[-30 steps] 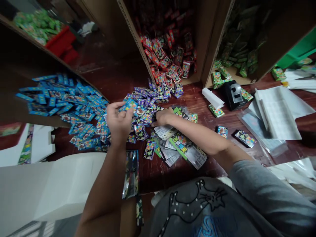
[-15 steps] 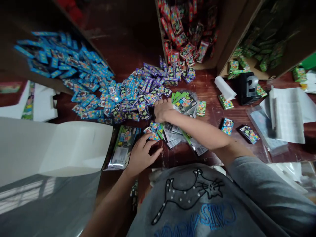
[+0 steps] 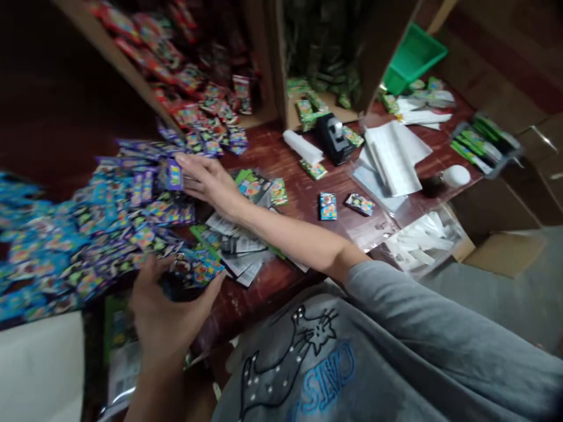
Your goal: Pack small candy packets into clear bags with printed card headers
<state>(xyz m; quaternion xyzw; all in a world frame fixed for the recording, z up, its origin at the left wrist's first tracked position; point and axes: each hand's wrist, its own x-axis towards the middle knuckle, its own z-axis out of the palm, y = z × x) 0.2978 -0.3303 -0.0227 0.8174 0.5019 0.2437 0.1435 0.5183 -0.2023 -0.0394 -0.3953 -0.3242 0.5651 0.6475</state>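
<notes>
My right hand (image 3: 213,184) reaches over the table with its fingers closed on a small purple packet (image 3: 175,174) at the edge of a heap of purple packets (image 3: 143,181). Nearer my body, my left hand (image 3: 169,305) is blurred, its thumb and fingers around a few small blue packets (image 3: 200,266). Flat green and black printed pouches (image 3: 255,186) lie under my right forearm, with grey-backed ones (image 3: 241,246) fanned out beside them. A pile of blue packets (image 3: 48,240) spreads to the left.
Cartons at the back hold red packets (image 3: 189,76) and green packets (image 3: 312,99). A black tape dispenser (image 3: 335,138), a white roll (image 3: 302,146), a blue box (image 3: 328,206) and a black box (image 3: 359,203) sit right. Farther off are paper sheets (image 3: 391,158) and a green bin (image 3: 413,58).
The view has swung to the right. My right hand has moved from the pouches to the purple heap and taken a packet. My left hand has closed around the blue packets.
</notes>
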